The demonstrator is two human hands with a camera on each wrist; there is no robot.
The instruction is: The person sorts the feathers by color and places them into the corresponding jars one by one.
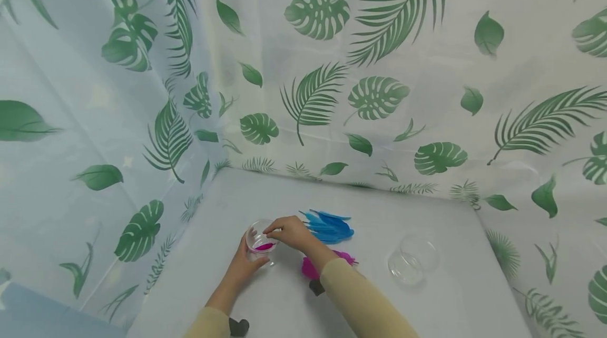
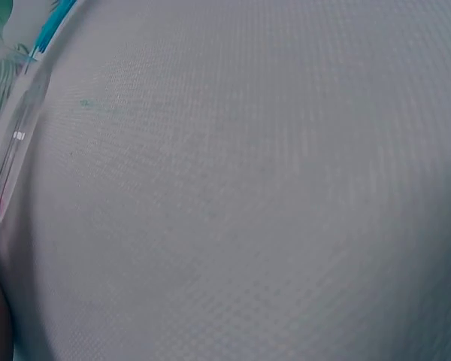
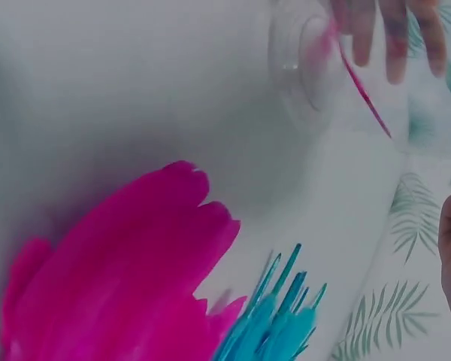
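My left hand [image 1: 244, 264] grips a clear plastic cup [image 1: 271, 261] around its side, tilted over the white table. Inside lies a pink feather [image 1: 264, 247], whose bare quill end stands free of fingers in the right wrist view. My right hand [image 1: 291, 232] is over the cup's mouth, thumb and fingertips close together at the rim; I cannot tell whether they pinch anything. Beyond that hand lies a bunch of blue feathers [image 1: 327, 227]. Pink feathers [image 3: 128, 271] are spread under the right forearm, partly hidden by it.
Clear plastic containers [image 1: 405, 261] lie on the table [image 1: 360, 296] to the right. One dark heart-shaped piece [image 1: 316, 288] sits by the pink feathers, another [image 1: 242, 327] beside the left sleeve. Leaf-print curtains [image 1: 417, 90] enclose the table at the back and sides.
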